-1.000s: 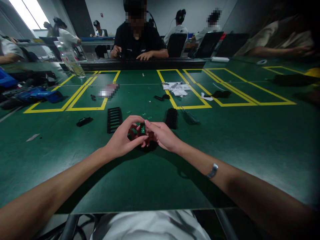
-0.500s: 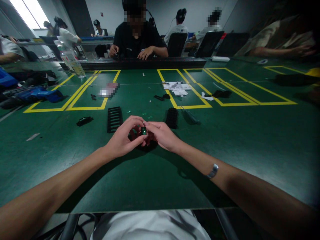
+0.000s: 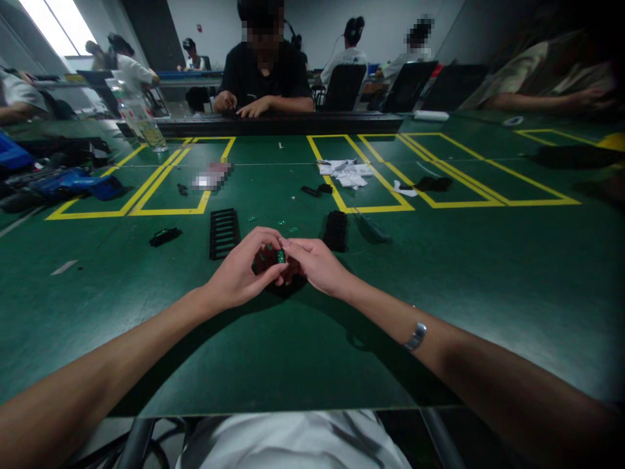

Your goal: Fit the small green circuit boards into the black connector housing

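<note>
Between my two hands, just above the green table (image 3: 293, 365), is a small green circuit board (image 3: 280, 256). My left hand (image 3: 249, 264) curls around its left side, fingertips and thumb closed on it. From the right, my right hand (image 3: 312, 264) pinches at the same board, its fingers touching those of the left. The fingers hide most of the board. Beyond my left hand lies a black slotted rack (image 3: 223, 233); a second black rack (image 3: 336, 230) lies beyond my right hand. Several tiny green boards (image 3: 282, 223) are on the table between the racks.
A black part (image 3: 165, 236) lies to the left, and a clear plastic bag (image 3: 372, 228) to the right. Farther back are white crumpled paper (image 3: 346, 172), a plastic bottle (image 3: 141, 120) and blue tools (image 3: 73, 185). A person in black (image 3: 263, 78) works across the table.
My hands stay in nearly the same place, with the green board tilted slightly between the fingers. Across the table, the person's hands have come closer together.
</note>
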### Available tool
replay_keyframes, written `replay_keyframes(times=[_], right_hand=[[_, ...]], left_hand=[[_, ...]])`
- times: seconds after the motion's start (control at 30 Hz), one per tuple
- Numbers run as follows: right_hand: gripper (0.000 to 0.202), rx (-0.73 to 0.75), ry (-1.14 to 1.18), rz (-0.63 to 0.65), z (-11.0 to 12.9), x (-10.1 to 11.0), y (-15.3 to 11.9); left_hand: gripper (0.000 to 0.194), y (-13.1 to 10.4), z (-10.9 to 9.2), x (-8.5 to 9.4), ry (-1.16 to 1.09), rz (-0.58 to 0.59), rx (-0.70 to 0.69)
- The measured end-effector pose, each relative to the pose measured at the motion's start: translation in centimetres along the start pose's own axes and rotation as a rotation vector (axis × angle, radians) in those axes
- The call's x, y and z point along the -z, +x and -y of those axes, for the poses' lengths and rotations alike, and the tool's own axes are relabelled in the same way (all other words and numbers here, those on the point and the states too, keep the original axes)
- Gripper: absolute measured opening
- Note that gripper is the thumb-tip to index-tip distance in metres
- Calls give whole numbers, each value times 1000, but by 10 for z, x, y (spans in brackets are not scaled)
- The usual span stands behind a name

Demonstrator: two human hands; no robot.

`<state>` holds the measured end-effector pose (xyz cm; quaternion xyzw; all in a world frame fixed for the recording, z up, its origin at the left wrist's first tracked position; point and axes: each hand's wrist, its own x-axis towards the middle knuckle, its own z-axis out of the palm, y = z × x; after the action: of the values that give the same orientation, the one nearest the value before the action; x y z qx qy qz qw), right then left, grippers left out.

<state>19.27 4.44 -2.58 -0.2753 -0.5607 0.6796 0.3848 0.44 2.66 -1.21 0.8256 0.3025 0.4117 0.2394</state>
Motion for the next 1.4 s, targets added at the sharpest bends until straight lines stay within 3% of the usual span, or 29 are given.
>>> replay_keyframes(times=[0.8, 1.4], right_hand=[[29, 8, -101, -21, 6, -3, -2], [33, 32, -39, -60, -1, -1, 0]], left_hand=[[24, 1, 0, 1, 51, 36, 6], [24, 2, -6, 3, 341, 25, -84]])
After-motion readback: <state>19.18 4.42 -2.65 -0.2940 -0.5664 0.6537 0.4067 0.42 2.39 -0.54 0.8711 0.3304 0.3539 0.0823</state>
